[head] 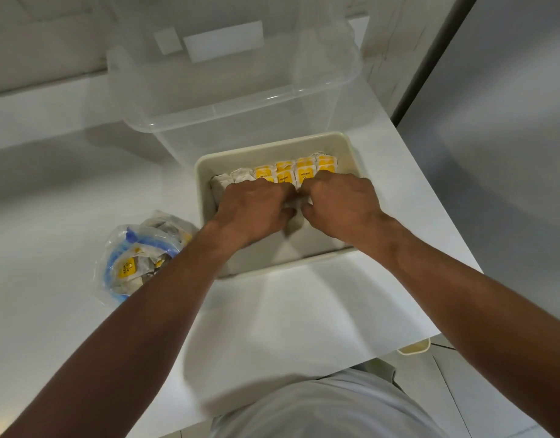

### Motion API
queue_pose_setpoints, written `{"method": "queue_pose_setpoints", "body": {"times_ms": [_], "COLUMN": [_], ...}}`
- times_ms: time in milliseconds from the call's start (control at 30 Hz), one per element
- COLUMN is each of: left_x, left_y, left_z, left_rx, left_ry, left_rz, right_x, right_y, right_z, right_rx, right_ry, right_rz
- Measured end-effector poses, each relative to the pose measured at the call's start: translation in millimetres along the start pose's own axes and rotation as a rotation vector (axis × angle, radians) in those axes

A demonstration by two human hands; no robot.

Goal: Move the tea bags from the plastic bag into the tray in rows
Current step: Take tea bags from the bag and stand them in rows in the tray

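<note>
A cream tray [274, 147] stands on the white counter with rows of tea bags [285, 172], yellow tags up, packed along its far side. Both hands are inside the tray. My left hand [253, 208] and my right hand [338, 203] meet over the middle, fingers curled, pinching a pale tea bag [295, 213] between them. Most of that tea bag is hidden by the fingers. The plastic bag [143, 254], clear with blue print, lies left of the tray and holds several more tea bags.
A large clear plastic storage box [240, 99] stands just behind the tray, almost touching it. The counter's right edge [430, 197] runs close beside the tray, with floor beyond. A small cream object [414, 346] hangs below the counter's near right corner.
</note>
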State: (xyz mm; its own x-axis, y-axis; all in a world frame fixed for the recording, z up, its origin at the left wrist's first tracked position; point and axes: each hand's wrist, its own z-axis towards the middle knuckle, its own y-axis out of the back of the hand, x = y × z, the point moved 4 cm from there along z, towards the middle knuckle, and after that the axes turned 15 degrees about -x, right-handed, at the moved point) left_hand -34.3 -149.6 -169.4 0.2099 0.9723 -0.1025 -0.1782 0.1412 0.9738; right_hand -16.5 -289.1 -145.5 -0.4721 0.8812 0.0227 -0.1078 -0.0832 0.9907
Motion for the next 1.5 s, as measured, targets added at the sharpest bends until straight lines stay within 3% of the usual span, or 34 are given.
{"method": "queue_pose_setpoints", "body": {"times_ms": [133,433,800,1100,1367,1500], "left_x": [12.5,21.8,74.3,121.0,143.0,141.0], "left_y": [15.8,58.9,93.0,89.6,76.1,60.3], "left_z": [-12.1,-57.5,-127.2,-171.7,-202.6,-221.9], "left_rx": [-0.056,-0.122,-0.235,-0.202,-0.119,-0.106], "left_ry": [0.083,0.247,0.293,0.326,0.241,0.176], "left_rz": [-0.095,-0.348,-0.561,-0.587,-0.440,-0.380], "right_x": [-0.7,21.1,96.6,174.3,208.3,217.2], "right_y": [-2.2,10.8,42.6,42.9,12.1,-14.8], "right_z": [-0.8,-4.9,-27.0,-45.9,-56.7,-79.1], "right_rx": [-0.025,-0.117,-0.139,-0.122,-0.058,-0.106], "right_ry": [0.045,-0.055,-0.092,-0.044,-0.149,-0.195], "right_rz": [0.193,0.556,0.766,0.755,0.729,0.524]}}
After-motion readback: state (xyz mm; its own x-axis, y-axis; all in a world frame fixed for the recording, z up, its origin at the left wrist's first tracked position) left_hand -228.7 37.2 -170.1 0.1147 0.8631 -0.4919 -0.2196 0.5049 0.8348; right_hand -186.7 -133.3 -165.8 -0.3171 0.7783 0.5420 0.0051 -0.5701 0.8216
